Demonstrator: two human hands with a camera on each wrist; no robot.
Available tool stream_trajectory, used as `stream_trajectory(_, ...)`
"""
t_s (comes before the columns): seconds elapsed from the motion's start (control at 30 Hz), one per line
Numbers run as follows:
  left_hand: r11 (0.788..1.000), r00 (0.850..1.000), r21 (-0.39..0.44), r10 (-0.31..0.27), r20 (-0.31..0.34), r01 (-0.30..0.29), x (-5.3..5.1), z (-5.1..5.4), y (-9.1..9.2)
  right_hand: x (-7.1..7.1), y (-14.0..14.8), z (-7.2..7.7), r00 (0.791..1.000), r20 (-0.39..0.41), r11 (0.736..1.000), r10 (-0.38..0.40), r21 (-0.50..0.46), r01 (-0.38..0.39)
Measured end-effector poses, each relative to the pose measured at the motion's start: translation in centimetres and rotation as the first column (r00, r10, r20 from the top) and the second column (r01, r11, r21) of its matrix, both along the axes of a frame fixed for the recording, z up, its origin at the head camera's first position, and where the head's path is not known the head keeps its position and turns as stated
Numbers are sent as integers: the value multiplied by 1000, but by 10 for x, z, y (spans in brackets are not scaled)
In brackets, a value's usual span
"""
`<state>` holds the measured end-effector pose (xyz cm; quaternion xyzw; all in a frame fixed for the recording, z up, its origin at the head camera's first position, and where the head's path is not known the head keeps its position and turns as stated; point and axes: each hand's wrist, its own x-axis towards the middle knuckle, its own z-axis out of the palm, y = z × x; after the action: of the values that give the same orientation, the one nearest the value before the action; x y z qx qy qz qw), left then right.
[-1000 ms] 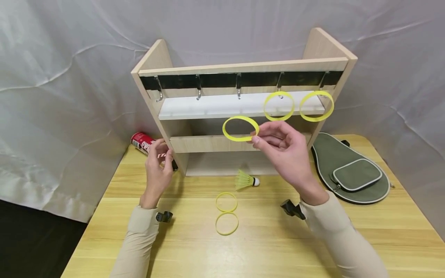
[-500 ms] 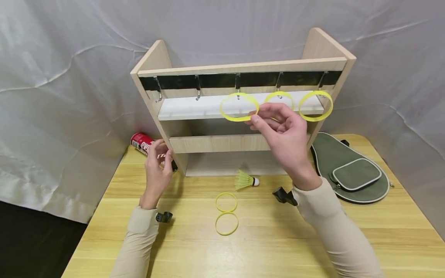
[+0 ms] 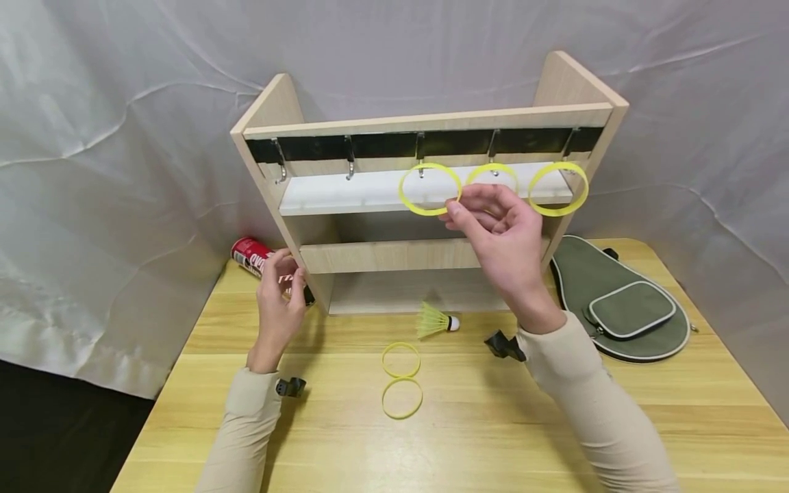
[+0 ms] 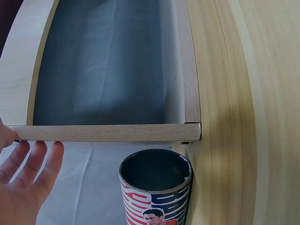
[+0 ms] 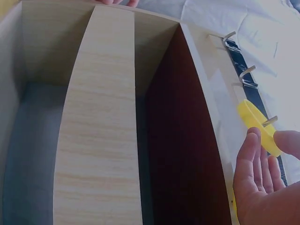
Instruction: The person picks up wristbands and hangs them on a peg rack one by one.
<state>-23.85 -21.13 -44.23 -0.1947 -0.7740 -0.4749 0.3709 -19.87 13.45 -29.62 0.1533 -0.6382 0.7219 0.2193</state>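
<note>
Between thumb and fingertips my right hand (image 3: 508,239) pinches a yellow ring (image 3: 431,211) at the middle hook (image 3: 421,168) of the wooden shelf (image 3: 394,257). In the right wrist view the metal hook (image 5: 270,121) pokes into the opening of the ring (image 5: 251,112). Two more yellow rings hang to the right, a nearer one (image 3: 492,166) partly behind my hand and an outer one (image 3: 557,211). My left hand (image 3: 279,301) holds the shelf's left side panel, with fingertips on its outer face and the thumb at its front edge (image 4: 108,133).
Two yellow rings, an upper (image 3: 401,344) and a lower (image 3: 403,417), lie on the table. Behind them is a yellow shuttlecock (image 3: 436,320). A red printed can (image 3: 251,255) lies left of the shelf, a green paddle-shaped case (image 3: 635,301) right. Two left hooks carry nothing.
My right hand has lifted the ring from below the white shelf board up to the middle hook, then shifted it slightly right. My left hand has stayed in place.
</note>
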Motion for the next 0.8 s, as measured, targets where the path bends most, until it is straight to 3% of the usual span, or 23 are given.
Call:
stream_trajectory(0.47, 1000, 1000, 10, 2, -4, -2, 0, -1, 0, 27, 13, -16, 998, 41, 994, 47, 96, -50)
stream_trajectory(0.8, 1000, 1000, 0, 7, 26, -7, 2, 0, 0, 42, 8, -44, 992, 92, 979, 85, 176, -100)
